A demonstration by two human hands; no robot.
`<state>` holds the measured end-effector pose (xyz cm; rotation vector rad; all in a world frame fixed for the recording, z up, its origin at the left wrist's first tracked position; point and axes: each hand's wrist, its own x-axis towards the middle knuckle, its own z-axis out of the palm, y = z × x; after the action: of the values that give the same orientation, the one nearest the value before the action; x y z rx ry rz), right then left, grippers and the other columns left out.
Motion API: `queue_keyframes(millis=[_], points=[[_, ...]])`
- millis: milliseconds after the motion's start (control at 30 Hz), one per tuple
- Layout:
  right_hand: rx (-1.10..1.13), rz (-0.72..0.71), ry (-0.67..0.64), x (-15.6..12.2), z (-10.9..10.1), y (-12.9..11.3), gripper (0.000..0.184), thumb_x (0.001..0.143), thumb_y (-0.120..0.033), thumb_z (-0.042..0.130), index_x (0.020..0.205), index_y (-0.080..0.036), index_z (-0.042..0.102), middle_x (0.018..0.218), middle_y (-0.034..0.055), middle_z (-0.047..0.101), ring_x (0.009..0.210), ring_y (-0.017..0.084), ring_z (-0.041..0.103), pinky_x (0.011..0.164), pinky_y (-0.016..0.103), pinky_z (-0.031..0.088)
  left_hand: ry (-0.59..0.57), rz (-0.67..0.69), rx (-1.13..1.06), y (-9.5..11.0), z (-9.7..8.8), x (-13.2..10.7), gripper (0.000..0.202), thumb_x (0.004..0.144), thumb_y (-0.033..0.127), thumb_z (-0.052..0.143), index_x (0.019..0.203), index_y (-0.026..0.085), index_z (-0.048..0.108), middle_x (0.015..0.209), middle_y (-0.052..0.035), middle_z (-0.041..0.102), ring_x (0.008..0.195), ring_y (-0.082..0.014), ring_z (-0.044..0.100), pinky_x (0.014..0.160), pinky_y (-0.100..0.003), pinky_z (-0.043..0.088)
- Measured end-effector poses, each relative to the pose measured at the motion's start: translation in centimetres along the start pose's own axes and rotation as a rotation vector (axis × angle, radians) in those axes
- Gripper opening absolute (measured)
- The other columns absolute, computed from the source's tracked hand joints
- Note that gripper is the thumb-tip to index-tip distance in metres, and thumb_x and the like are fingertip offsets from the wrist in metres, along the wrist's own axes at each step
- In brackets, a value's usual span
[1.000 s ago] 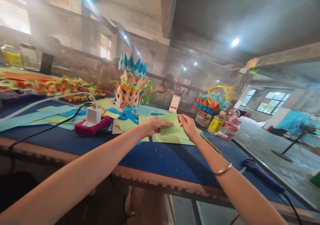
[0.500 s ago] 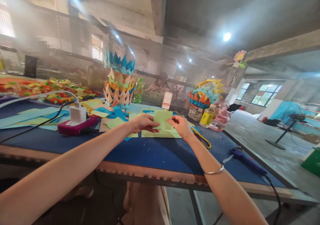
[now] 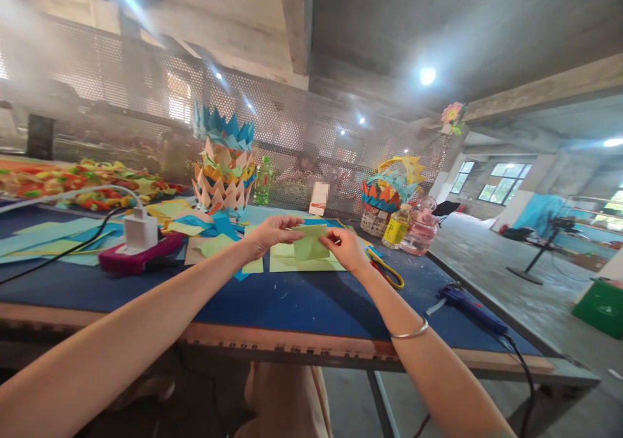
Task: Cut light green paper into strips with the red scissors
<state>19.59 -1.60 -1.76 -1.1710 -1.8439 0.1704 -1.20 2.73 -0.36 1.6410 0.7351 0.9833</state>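
Note:
A small light-green piece of paper (image 3: 312, 244) is held up above the table, between my two hands. My right hand (image 3: 348, 248) pinches its right edge with thumb and fingers. At the upper left corner, my left hand (image 3: 273, 235) has the same paper between its thumb and fingers. Below it, larger pale-green sheets (image 3: 282, 260) lie on the blue tabletop (image 3: 292, 305). Scissors with yellow-and-red handles (image 3: 389, 273) rest just right of my right hand.
A purple power strip (image 3: 121, 259) with a white charger (image 3: 140, 231) stands left, among coloured paper. Behind are a tiered paper crown-like stack (image 3: 224, 188), a green bottle (image 3: 263, 182) and a paper-trimmed basket (image 3: 374, 220). A blue glue gun (image 3: 472, 308) lies right, near bottles (image 3: 397, 227).
The small paper has tilted, and its surface looks darker. My left hand has shifted from its lower left side up to the upper left corner. The view has turned slightly right.

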Motion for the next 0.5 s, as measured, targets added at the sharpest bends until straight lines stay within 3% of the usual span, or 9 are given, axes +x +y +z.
queue_keyframes(millis=[67,200,367,500], points=[[0.020,-0.029,-0.065,-0.1,0.3,-0.2,0.026,0.076,-0.041,0.056,0.074,-0.016,0.064,0.064,0.0008,0.058,0.059,0.013,0.049,0.057,0.023,0.040,-0.062,0.022,0.092,0.0,0.1,0.0,0.038,0.060,0.028,0.074,0.096,0.019,0.068,0.089,-0.0032,0.069,0.073,-0.0143,0.060,0.065,-0.025,0.044],[0.109,-0.030,-0.094,-0.1,0.8,-0.4,0.030,0.077,-0.043,0.057,0.074,-0.014,0.064,0.068,0.0025,0.062,0.061,0.013,0.052,0.059,0.024,0.042,-0.113,-0.029,0.231,-0.2,0.3,-0.1,0.017,0.057,0.025,0.073,0.069,0.015,0.068,0.057,0.0018,0.063,0.053,-0.0124,0.055,0.053,-0.023,0.041],[0.226,0.056,-0.121,-0.1,1.1,-0.3,0.040,0.076,-0.050,0.057,0.091,-0.014,0.064,0.075,0.0029,0.063,0.063,0.012,0.052,0.058,0.023,0.042,0.033,-0.092,-0.010,0.2,0.4,-0.1,0.018,0.057,0.022,0.074,0.071,0.013,0.067,0.066,-0.0019,0.068,0.061,-0.0144,0.061,0.065,-0.027,0.049],[0.274,0.126,-0.173,-0.2,1.8,0.0,0.043,0.071,-0.054,0.061,0.081,-0.013,0.063,0.070,0.0018,0.062,0.060,0.011,0.050,0.057,0.023,0.040,0.090,-0.145,-0.271,0.8,0.7,-0.4,0.025,0.053,0.020,0.078,0.076,0.012,0.068,0.073,-0.0056,0.071,0.068,-0.0158,0.064,0.074,-0.029,0.051]])
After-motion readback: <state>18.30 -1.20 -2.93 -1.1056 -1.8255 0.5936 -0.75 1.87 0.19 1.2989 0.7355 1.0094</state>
